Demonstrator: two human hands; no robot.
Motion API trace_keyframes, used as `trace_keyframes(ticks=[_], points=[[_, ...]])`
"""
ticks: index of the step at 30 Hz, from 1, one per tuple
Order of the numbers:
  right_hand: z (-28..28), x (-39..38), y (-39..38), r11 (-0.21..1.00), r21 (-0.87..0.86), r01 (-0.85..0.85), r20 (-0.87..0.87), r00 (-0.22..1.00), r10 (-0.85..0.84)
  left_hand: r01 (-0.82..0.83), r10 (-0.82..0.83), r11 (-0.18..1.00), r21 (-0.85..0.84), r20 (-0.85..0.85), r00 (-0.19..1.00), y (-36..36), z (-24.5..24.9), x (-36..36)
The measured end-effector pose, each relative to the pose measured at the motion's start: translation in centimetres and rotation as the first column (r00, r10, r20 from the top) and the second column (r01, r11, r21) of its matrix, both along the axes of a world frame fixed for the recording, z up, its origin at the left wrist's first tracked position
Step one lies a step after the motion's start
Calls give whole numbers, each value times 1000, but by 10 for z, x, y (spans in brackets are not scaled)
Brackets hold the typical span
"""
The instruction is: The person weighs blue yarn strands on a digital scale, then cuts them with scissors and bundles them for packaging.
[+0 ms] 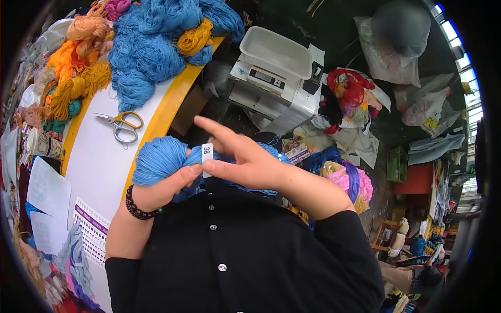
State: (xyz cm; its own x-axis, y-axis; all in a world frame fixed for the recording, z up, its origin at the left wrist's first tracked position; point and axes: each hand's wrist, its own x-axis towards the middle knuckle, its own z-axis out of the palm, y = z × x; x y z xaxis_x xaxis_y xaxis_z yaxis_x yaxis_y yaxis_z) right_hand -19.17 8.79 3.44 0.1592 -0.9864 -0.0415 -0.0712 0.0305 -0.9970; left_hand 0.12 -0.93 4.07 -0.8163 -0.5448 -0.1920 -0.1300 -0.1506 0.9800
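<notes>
A skein of blue yarn (159, 159) sits close to my chest, held between both hands. My left hand (162, 188), with a dark bead bracelet at the wrist, grips it from below. My right hand (242, 156) crosses over it, index finger pointing out, thumb pinching a small white tag (207, 152) marked 38 against the yarn. My black buttoned top (219, 250) fills the lower part of the view.
A white table with a yellow edge (167, 104) carries scissors (121, 125), a heap of blue yarn (151, 47), orange and mustard yarn (73, 68), and papers (48, 190). A weighing scale with a white tray (274, 68) stands beyond. Yarn bundles (344, 177) and bags (386, 57) cover the floor.
</notes>
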Motion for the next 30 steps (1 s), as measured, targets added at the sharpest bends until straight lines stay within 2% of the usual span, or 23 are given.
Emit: trace_keyframes(ticks=[2, 4, 5, 6, 8, 10, 11, 12, 13, 15, 17, 18, 19, 20, 21, 22, 23, 25, 26, 27, 29, 30], points=[[12, 1, -1, 999, 5, -33, -166, 985, 33, 30, -30, 1000, -5, -4, 1000, -4, 4, 2], [4, 7, -3, 984, -175, -46, -271, 963, -3, 116, -116, 993, -15, 7, 993, -10, 6, 5], [11, 3, 1, 990, -118, -82, -372, 928, 33, 115, -115, 993, -12, 10, 993, -9, 7, 6], [20, 5, 5, 979, -189, -73, -524, 851, -38, 113, -113, 992, 53, 12, 993, -9, 10, 6], [11, 15, 9, 829, -558, -42, -525, 791, -313, 111, -114, 987, 117, 15, 993, -6, 12, 4], [4, 15, 11, 666, -732, -143, -567, 669, -480, 71, -117, 898, 435, 80, 990, -1, 12, 1], [2, 14, 10, 549, -806, -220, -555, 603, -573, 70, -117, 897, 436, 81, 990, 0, 11, 2], [1, 11, 11, 487, -825, -287, -560, 533, -634, 57, -83, 886, 460, 37, 996, 0, 8, 2], [0, 10, 11, 487, -826, -285, -559, 534, -634, 44, -48, 875, 483, -5, 999, 1, 6, 2], [-2, 8, 11, 366, -858, -361, -504, 453, -735, 33, -13, 861, 507, -43, 999, 4, 0, 2], [-3, 6, 15, 386, -852, -355, -517, 449, -729, -50, 82, 961, 274, -108, 991, 12, -5, 2], [-4, 6, 16, 403, -844, -353, -530, 445, -721, -71, 84, 992, 101, -138, 987, 15, -5, 1], [-5, 7, 16, 403, -844, -353, -530, 446, -721, -71, 84, 992, 101, -138, 987, 15, -4, 0], [-6, 9, 16, 459, -857, -234, -508, 531, -678, -94, 58, 969, -230, -157, 986, 14, -4, -2], [-8, 11, 15, 517, -849, -114, -470, 611, -637, -113, 26, 837, -536, -166, 986, 13, -3, -3], [-12, 12, 14, 580, -814, -28, -428, 703, -567, -150, 93, 816, -558, -128, 987, 18, -7, -2], [-12, 14, 13, 578, -815, -26, -426, 703, -569, -148, 92, 815, -560, -128, 988, 19, -6, -3], [-9, 18, 15, 772, -616, 158, -364, 812, -457, -135, 117, 554, -821, -83, 990, 20, -4, -5], [-12, 20, 15, 823, -528, 209, -326, 845, -423, -98, 109, 529, -843, -47, 993, 22, -5, -6], [-14, 22, 17, 823, -526, 213, -325, 844, -426, -95, 106, 530, -843, -46, 993, 24, -6, -7], [-18, 24, 17, 849, -419, 322, -170, 891, -421, -27, 96, 463, -886, 20, 995, 26, -7, -10], [-19, 24, 17, 849, -417, 324, -170, 890, -423, -29, 95, 463, -886, 17, 995, 26, -9, -10]])
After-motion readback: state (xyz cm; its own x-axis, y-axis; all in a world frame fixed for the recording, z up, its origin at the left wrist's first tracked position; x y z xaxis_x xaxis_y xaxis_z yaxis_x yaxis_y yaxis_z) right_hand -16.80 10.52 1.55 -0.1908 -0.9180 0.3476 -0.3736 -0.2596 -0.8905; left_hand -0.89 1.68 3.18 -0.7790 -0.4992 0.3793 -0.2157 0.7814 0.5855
